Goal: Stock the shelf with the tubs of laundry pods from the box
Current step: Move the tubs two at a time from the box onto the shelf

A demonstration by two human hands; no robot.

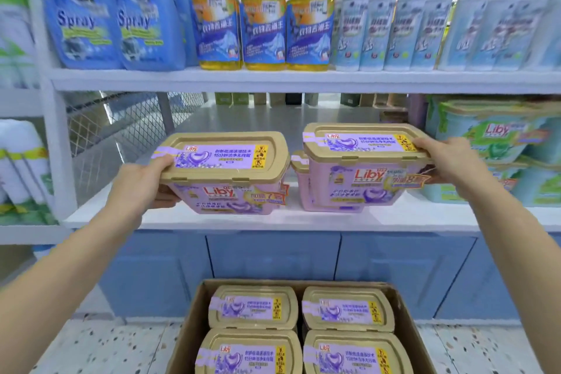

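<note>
Before white shop shelf [303, 218], placing: left hand [136, 185] clasped round pink gold-lidded plastic tub [227, 173], right hand [449, 161] round second tub [364, 161], perhaps stacking. Next: lower both level.

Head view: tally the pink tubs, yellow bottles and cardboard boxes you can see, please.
Pink tubs: 7 (one in the left hand, one in the right hand, one on the shelf partly hidden behind it, four showing in the cardboard box)
Yellow bottles: 3 in front; more caps show behind
Cardboard box: 1
Total: 11
</note>
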